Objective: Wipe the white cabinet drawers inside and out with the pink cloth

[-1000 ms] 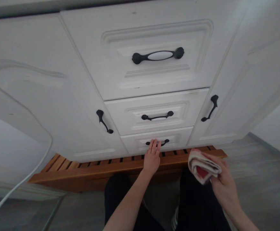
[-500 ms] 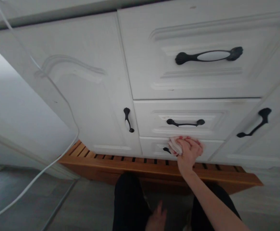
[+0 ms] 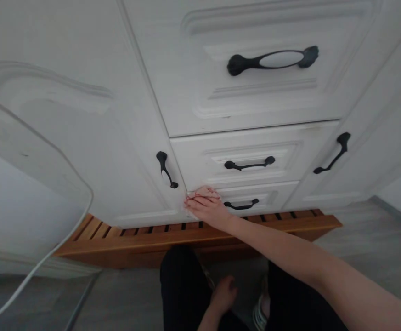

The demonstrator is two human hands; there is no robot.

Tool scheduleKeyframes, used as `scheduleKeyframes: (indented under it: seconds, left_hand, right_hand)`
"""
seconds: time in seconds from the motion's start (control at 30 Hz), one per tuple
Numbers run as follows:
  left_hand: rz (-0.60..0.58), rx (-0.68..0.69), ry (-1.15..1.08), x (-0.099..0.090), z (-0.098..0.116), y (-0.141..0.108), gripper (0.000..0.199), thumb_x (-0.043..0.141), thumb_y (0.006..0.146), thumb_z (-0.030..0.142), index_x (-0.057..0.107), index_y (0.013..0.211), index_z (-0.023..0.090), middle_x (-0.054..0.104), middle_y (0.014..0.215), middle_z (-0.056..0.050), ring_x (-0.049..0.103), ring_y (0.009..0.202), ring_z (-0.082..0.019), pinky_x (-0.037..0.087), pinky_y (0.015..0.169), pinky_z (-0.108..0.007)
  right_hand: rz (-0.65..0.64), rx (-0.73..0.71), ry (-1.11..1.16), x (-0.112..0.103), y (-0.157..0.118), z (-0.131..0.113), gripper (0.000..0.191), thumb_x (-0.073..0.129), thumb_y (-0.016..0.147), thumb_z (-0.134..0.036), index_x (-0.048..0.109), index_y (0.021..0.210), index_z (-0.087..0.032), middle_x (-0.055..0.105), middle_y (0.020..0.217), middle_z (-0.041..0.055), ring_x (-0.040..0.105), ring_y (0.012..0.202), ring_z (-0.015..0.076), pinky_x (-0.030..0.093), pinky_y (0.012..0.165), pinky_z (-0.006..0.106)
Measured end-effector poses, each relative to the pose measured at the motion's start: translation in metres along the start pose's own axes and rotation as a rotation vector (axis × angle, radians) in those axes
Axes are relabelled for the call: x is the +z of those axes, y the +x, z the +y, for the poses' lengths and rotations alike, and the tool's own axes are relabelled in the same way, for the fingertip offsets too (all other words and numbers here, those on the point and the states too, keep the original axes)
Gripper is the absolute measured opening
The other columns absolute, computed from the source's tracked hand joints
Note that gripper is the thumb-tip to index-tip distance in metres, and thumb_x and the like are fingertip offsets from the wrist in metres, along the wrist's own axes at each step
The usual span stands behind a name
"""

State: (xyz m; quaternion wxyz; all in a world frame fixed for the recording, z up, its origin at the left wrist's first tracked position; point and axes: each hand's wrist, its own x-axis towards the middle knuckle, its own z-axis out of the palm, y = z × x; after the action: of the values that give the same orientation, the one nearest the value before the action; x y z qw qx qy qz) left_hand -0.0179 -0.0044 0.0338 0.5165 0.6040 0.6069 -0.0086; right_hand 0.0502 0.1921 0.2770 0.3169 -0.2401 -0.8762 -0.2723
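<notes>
My right hand reaches across to the left end of the white bottom drawer. It lies flat against the drawer front, pressing a pale cloth of which only a thin edge shows above the fingers. The drawer's black handle is just right of the hand. My left hand rests low on my black trouser leg, fingers loosely curled and holding nothing.
Above are a middle drawer and a large top drawer, each with a black handle. White cabinet doors flank them. A slatted wooden plinth runs below. A white cable hangs at the left over the grey floor.
My right hand with the cloth has slid left along the bottom drawer, from over its handle to its left end. A second ago my left hand touched that handle; it now rests on my leg.
</notes>
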Motion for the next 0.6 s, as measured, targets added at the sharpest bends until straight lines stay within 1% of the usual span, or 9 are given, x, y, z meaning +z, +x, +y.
scheduleKeyframes:
  seconds: [0.1,0.17,0.23,0.3,0.37,0.47,0.53,0.6]
  left_hand:
    - [0.027,0.019,0.024,0.001,0.000,0.005,0.040,0.051,0.087,0.021,0.061,0.126,0.017,0.067,0.125,-0.009,0.062,0.115,-0.019,0.044,0.099,-0.028]
    - [0.031,0.038,0.032,0.002,0.000,0.005,0.038,0.052,0.087,0.020,0.062,0.123,0.018,0.068,0.122,-0.007,0.062,0.113,-0.018,0.044,0.098,-0.026]
    - [0.027,0.046,0.042,0.003,0.000,0.003,0.038,0.053,0.087,0.021,0.063,0.123,0.019,0.068,0.123,-0.007,0.062,0.113,-0.018,0.043,0.097,-0.026]
    - [0.020,0.045,0.055,0.004,0.000,0.002,0.038,0.054,0.086,0.022,0.063,0.124,0.020,0.068,0.124,-0.007,0.063,0.113,-0.018,0.044,0.097,-0.026]
    - [0.014,0.041,0.070,0.004,0.000,0.000,0.038,0.054,0.086,0.021,0.064,0.123,0.021,0.068,0.123,-0.006,0.063,0.112,-0.018,0.044,0.096,-0.026]
    - [0.016,0.038,0.088,0.004,0.002,-0.001,0.039,0.053,0.086,0.020,0.063,0.124,0.022,0.068,0.126,-0.005,0.062,0.116,-0.018,0.043,0.099,-0.026]
    - [0.018,0.035,0.099,0.005,0.004,-0.003,0.040,0.054,0.086,0.021,0.063,0.125,0.022,0.067,0.129,-0.006,0.061,0.118,-0.019,0.043,0.100,-0.027]
    - [0.014,0.033,0.113,0.006,0.004,-0.004,0.039,0.054,0.086,0.021,0.063,0.124,0.021,0.066,0.130,-0.007,0.061,0.119,-0.020,0.044,0.100,-0.029]
  right_hand:
    - [-0.008,0.003,-0.031,-0.030,-0.041,0.033,0.030,0.053,0.100,-0.020,0.064,0.126,-0.028,0.068,0.132,-0.0063,0.056,0.117,0.0154,0.036,0.106,0.030]
    - [-0.057,0.037,-0.074,-0.053,-0.069,0.054,0.032,0.053,0.099,-0.019,0.064,0.128,-0.030,0.070,0.129,-0.0066,0.056,0.115,0.0163,0.032,0.107,0.032]
    - [-0.112,0.077,-0.126,-0.074,-0.098,0.073,0.034,0.055,0.099,-0.019,0.064,0.129,-0.031,0.071,0.127,-0.0062,0.054,0.113,0.0175,0.032,0.104,0.033]
    - [-0.162,0.134,-0.187,-0.092,-0.128,0.088,0.036,0.057,0.097,-0.020,0.064,0.129,-0.034,0.072,0.125,-0.0050,0.053,0.112,0.0192,0.032,0.101,0.035]
    - [-0.206,0.235,-0.251,-0.103,-0.158,0.099,0.041,0.059,0.095,-0.018,0.064,0.130,-0.038,0.072,0.121,-0.0030,0.052,0.110,0.0211,0.033,0.099,0.037]
    - [-0.263,0.425,-0.320,-0.107,-0.200,0.105,0.048,0.058,0.094,-0.016,0.061,0.134,-0.043,0.068,0.119,0.0028,0.051,0.108,0.0247,0.035,0.102,0.044]
    - [-0.239,0.545,-0.321,-0.099,-0.223,0.098,0.047,0.054,0.095,-0.016,0.061,0.135,-0.039,0.064,0.121,0.0081,0.050,0.111,0.0275,0.037,0.105,0.049]
    - [-0.195,0.675,-0.266,-0.084,-0.242,0.083,0.049,0.048,0.095,-0.014,0.061,0.137,-0.034,0.060,0.125,0.0119,0.048,0.118,0.0293,0.039,0.108,0.052]
